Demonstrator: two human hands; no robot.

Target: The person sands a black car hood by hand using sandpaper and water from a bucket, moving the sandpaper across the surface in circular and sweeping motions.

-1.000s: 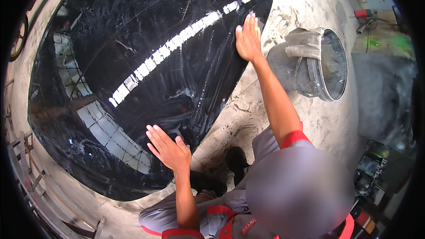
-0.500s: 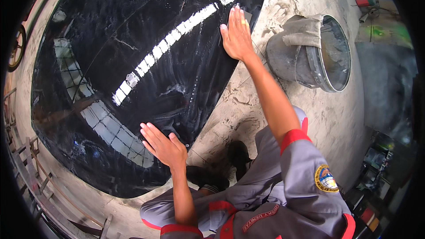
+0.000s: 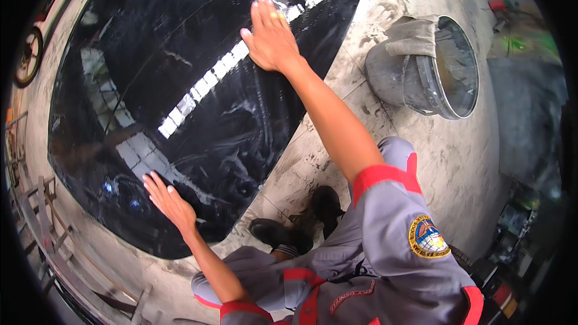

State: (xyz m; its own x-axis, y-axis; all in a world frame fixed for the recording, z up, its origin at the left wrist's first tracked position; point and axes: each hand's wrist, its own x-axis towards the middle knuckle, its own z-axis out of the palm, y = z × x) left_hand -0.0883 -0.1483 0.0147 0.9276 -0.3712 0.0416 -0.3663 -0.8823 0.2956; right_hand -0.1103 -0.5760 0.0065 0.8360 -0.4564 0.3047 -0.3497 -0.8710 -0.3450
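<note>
The person wears a grey cloth work shirt [image 3: 400, 286] with broad red cuffs [image 3: 385, 179], a red buttoned front strip [image 3: 309, 308] and a narrow lettered chest tape [image 3: 352, 301]. A round, yellow-rimmed embroidered badge [image 3: 428, 238] marks the right sleeve [image 3: 385, 213]. Below are grey red-trimmed trousers [image 3: 253, 268], dark pale-striped socks [image 3: 291, 250] and closed black shoes [image 3: 327, 204].

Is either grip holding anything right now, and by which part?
Nothing visible is held: the left grip and right grip are both palm-down over the broad, flat, glossy black panel. Whether anything lies under either palm cannot be told.
</note>
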